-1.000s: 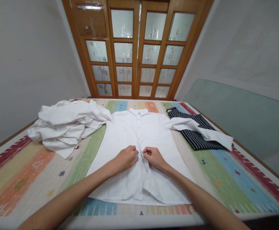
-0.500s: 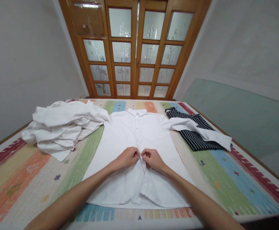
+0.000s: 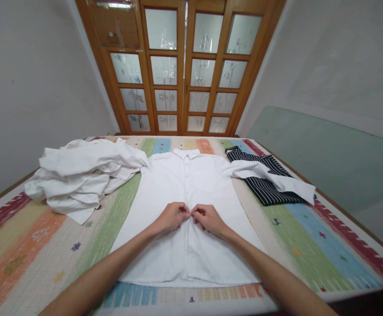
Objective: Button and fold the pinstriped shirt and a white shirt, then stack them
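A white button-up shirt [image 3: 165, 184] lies spread face up, its collar pointing away from me and its hem near the front edge. My left hand [image 3: 175, 215] and my right hand [image 3: 207, 217] meet at the front placket, below the chest buttons. Both are closed in a pinch on the shirt's front edges, fingertips almost touching. Whatever lies between the fingertips is too small to make out. The shirt's right-hand sleeve [image 3: 290, 186] stretches across a folded black-and-white striped garment [image 3: 260, 188].
A crumpled heap of white cloth [image 3: 76, 171] covers the far left, against the shirt's other sleeve. Underneath is a colourful striped cloth [image 3: 109, 228] on the table. Behind stand wooden doors with glass panes [image 3: 166, 70]. A pale green panel [image 3: 326, 145] leans along the right wall.
The lower front edges, gaping and folded before, now lie closer together in a straighter line down to the hem. Both hands stay pinched at nearly the same spot.
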